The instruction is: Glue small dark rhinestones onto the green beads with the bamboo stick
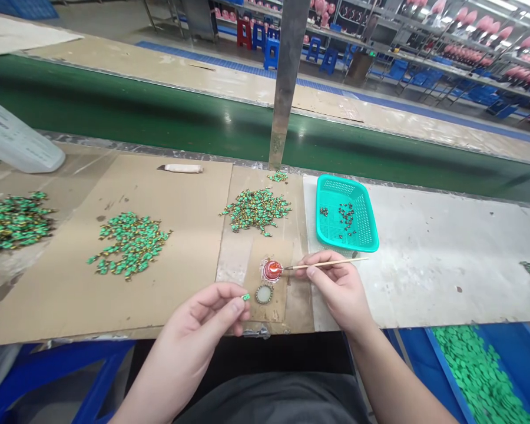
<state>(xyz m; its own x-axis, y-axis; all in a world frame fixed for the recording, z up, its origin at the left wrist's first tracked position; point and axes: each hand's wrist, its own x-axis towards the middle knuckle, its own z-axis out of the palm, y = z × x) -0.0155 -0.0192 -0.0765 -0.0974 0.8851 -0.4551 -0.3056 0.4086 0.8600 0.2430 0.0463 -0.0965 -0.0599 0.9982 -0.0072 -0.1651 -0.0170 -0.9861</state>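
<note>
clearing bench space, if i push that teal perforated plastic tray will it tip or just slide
The teal perforated plastic tray looks light and slightly flexible, judging by its thin mesh walls. Being low and flat, it would probably slide across the white sheet rather than tip. The small dark beads lying loose inside would likely shift.

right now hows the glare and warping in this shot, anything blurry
In the head view, the wide lens bows the green conveyor belt, light glints off it, and the glossy red disc shows a bright highlight; nothing looks badly blurred.
</note>
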